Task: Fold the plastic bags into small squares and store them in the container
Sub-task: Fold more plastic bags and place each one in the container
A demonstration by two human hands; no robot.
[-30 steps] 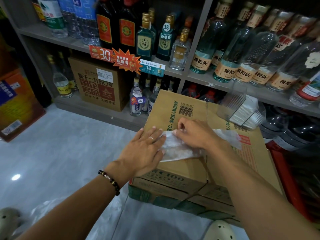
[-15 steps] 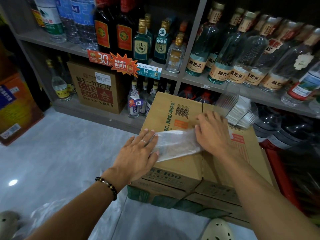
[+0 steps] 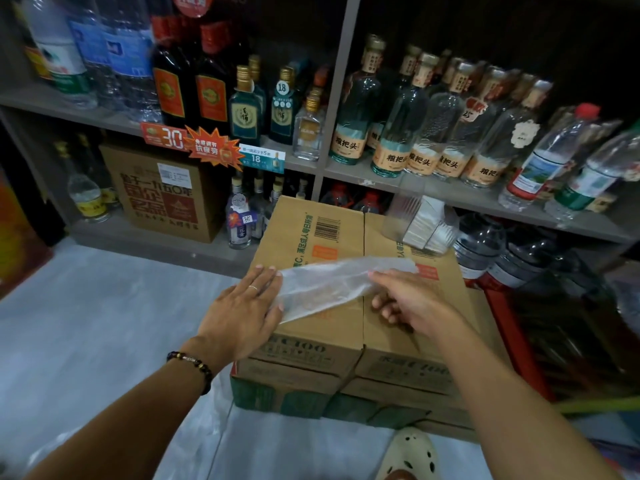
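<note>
Folding is under way on a single plastic bag [image 3: 332, 282], which lies as a long narrow strip across the top of a cardboard carton [image 3: 346, 341]. The left hand [image 3: 242, 306] rests flat with straight fingers on the strip's near-left end, pinning it. The right hand [image 3: 405, 299] holds the far-right part, fingers curled; the exact pinch is hard to make out through the translucent film. Judged from this, the strip stage is in hand and no square is formed. The next move calls for turning one end over the strip while the left hand keeps the anchor, then pressing the crease.

The clear container [image 3: 419, 223] stands at the carton's far-right corner, well apart from the bag, with white folded pieces inside.

Legible writing: "C100" on the carton's front face, a barcode on top; shelf tags [image 3: 166, 140] reading "30" and "18"; bottles [image 3: 422, 133] labelled "粮把头".
</note>
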